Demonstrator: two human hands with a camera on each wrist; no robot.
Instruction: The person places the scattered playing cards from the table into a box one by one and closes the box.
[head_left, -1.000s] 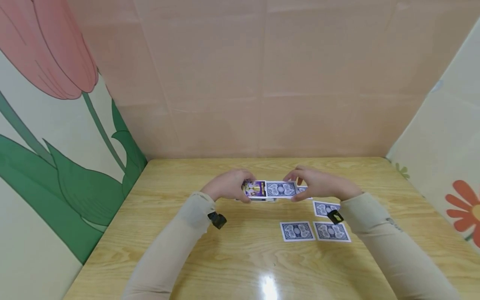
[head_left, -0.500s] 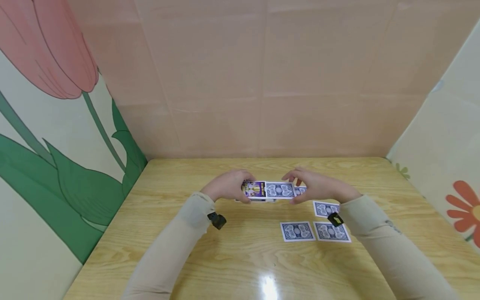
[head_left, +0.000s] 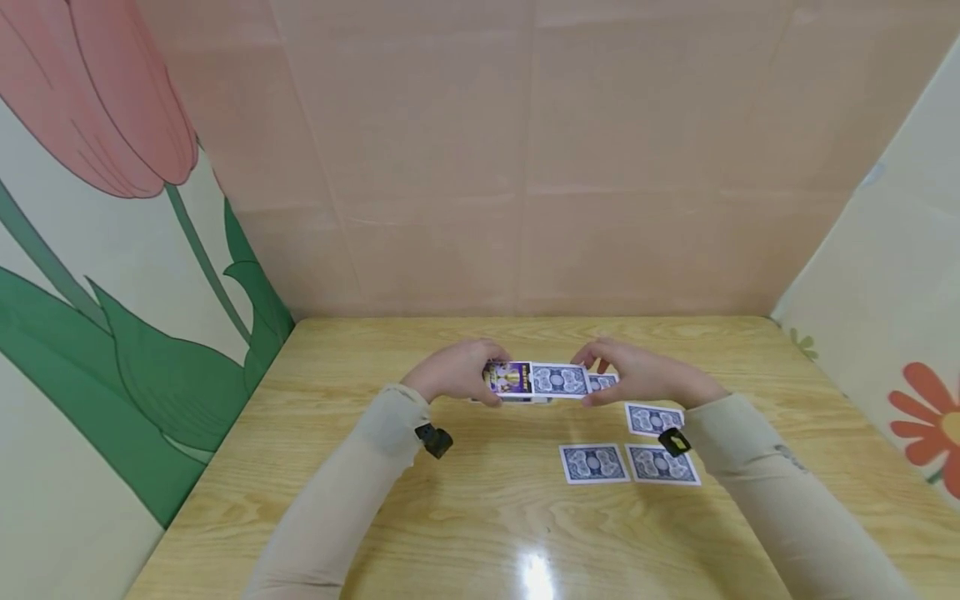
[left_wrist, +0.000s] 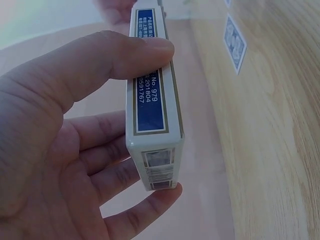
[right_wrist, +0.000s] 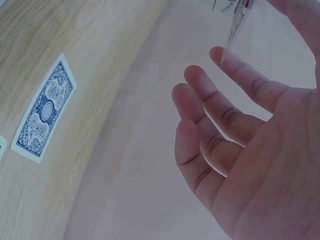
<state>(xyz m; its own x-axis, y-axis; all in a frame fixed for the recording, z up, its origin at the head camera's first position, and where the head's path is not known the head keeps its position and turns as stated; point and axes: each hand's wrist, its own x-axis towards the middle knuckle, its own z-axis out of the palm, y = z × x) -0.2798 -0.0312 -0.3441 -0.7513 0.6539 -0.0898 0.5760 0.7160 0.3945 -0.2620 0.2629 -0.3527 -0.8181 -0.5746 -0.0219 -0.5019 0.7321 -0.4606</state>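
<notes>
My left hand [head_left: 465, 372] grips a card box [head_left: 508, 377] with a purple printed front; its thumb lies along the narrow blue side of the card box [left_wrist: 152, 107] in the left wrist view. Blue-backed playing cards [head_left: 559, 380] stick out of the box's right end. At their outer end, my right hand [head_left: 637, 371] pinches the cards between thumb and fingers. In the right wrist view the cards' thin edge [right_wrist: 239, 22] meets the index finger of my right hand [right_wrist: 250, 145], and the other fingers are bent loosely. How many cards stick out cannot be told.
Several blue-backed cards lie face down on the wooden table [head_left: 337, 500]: one card [head_left: 602, 381] behind my right fingers, another card [head_left: 649, 417] nearer, and two cards, left [head_left: 594, 463] and right [head_left: 663, 464], in front. A pale thing [head_left: 525, 401] shows just below the box.
My right hand moved slightly left, then its fingers shifted slightly right. The cards stick out of the box a little less than a second ago. The left hand and box stayed still.
</notes>
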